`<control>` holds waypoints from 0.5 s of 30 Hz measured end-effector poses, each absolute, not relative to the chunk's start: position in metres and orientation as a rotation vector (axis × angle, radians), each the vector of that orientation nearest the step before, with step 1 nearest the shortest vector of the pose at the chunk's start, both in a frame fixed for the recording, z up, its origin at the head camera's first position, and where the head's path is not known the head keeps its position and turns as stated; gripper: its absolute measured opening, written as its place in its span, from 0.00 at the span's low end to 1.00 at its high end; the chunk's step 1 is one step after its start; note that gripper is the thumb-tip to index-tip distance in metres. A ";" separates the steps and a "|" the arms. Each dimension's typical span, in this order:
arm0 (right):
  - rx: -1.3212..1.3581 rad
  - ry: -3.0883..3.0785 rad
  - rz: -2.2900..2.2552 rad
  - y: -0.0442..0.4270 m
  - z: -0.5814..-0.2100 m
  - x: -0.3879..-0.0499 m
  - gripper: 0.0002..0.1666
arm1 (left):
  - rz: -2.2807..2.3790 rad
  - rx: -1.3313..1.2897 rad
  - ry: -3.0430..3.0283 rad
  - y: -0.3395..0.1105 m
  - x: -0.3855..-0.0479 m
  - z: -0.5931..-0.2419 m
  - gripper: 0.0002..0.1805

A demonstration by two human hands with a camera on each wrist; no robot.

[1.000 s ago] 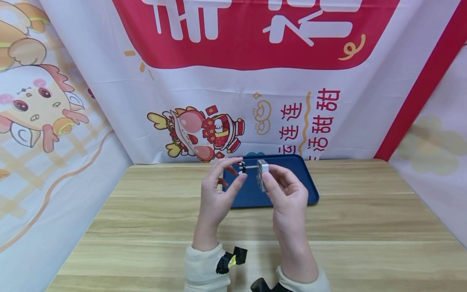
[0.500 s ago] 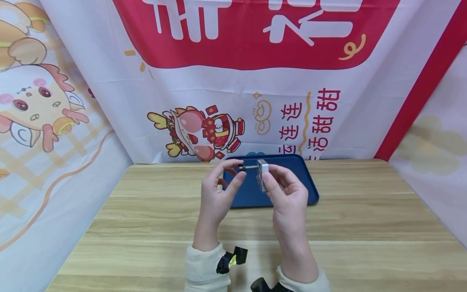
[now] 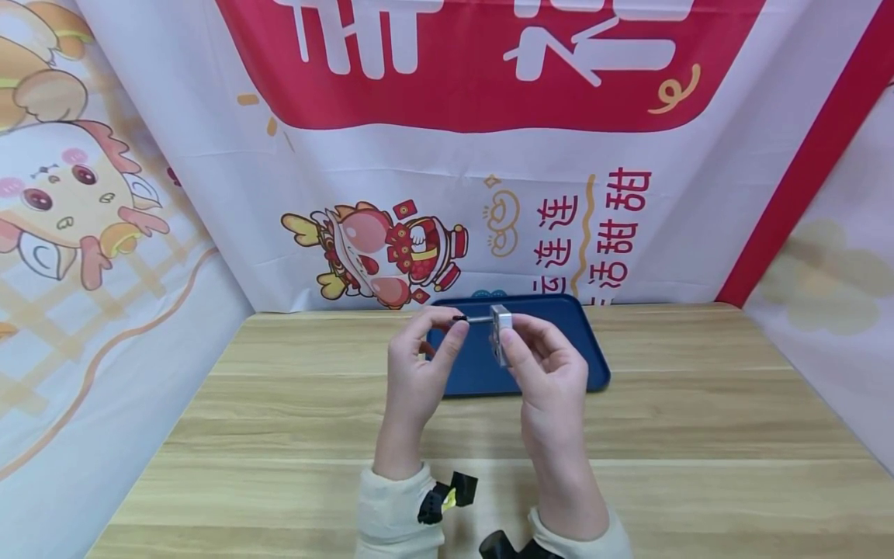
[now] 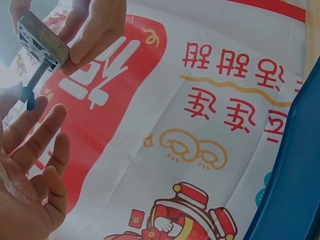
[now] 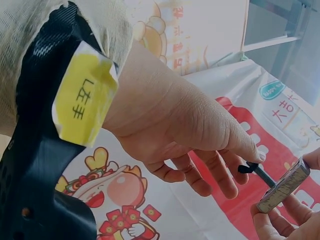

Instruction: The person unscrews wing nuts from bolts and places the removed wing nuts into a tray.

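Note:
A silver metal block (image 3: pixel 500 335) stands upright in the grip of the right hand (image 3: pixel 556 374), thumb on the near side. From its left face sticks a threaded screw (image 3: pixel 479 319) with a black knob (image 3: pixel 459 317) at its end. Thumb and index finger of the left hand (image 3: pixel 417 369) pinch that knob. In the left wrist view the knob (image 4: pixel 28 95) lies at the left fingertips, below the block (image 4: pixel 44 42). The right wrist view shows the left thumb against the knob (image 5: pixel 247 168), the screw entering the block (image 5: pixel 284 187), and the other left fingers loosely bent.
Behind and below the hands, a blue tray (image 3: pixel 482 373) lies on the wooden table (image 3: pixel 293 419) near its back edge. A printed cloth (image 3: pixel 447 163) hangs behind the table, with further cloths at both sides. Black straps (image 3: pixel 434 503) sit on the sleeves.
The left thumb and index finger have drawn together on the black knob, which has turned and shows less between them. The right hand and the block have hardly moved.

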State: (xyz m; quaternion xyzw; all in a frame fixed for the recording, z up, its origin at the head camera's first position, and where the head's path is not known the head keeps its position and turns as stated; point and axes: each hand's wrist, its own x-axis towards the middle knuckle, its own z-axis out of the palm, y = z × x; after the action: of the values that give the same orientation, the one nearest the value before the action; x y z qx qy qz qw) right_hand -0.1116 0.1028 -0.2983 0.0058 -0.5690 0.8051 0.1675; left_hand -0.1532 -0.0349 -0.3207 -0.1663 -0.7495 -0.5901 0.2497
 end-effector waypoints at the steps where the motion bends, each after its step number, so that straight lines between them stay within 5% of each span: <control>1: 0.019 -1.618 2.287 0.103 -0.299 -0.112 0.12 | -1.613 -0.451 -2.038 -0.035 -0.154 -0.321 0.08; 15: 0.027 -1.609 2.278 0.103 -0.300 -0.112 0.11 | -1.651 -0.487 -1.969 -0.037 -0.155 -0.323 0.10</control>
State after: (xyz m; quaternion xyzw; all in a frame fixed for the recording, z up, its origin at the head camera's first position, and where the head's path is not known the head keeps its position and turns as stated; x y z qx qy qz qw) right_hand -0.1121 0.1033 -0.2998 0.0094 -0.5680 0.8041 0.1756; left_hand -0.1550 -0.0365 -0.3231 -0.1799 -0.7269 -0.6095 0.2603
